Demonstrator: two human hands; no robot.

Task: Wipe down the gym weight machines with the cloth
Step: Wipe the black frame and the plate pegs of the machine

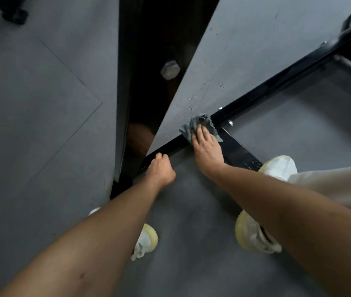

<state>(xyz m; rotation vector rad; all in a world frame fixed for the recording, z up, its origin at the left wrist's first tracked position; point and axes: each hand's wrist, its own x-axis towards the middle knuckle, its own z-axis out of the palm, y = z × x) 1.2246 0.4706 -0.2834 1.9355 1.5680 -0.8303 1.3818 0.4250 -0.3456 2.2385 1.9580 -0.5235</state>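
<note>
A crumpled grey-green cloth (198,125) lies on the black base frame (277,82) of a weight machine, where two floor bars meet. My right hand (206,146) presses down on the cloth with fingers spread over it. My left hand (159,168) sits lower left with its fingers curled on the edge of the same black bar (170,146). A black upright post (149,61) with a silver bolt (170,69) rises close to the camera.
Grey rubber floor tiles (41,103) surround the frame. My two pale shoes (256,232) (146,241) stand on the floor near the bar, one foot resting by a ribbed black footplate (241,155). Another black machine foot (15,16) sits at the top left.
</note>
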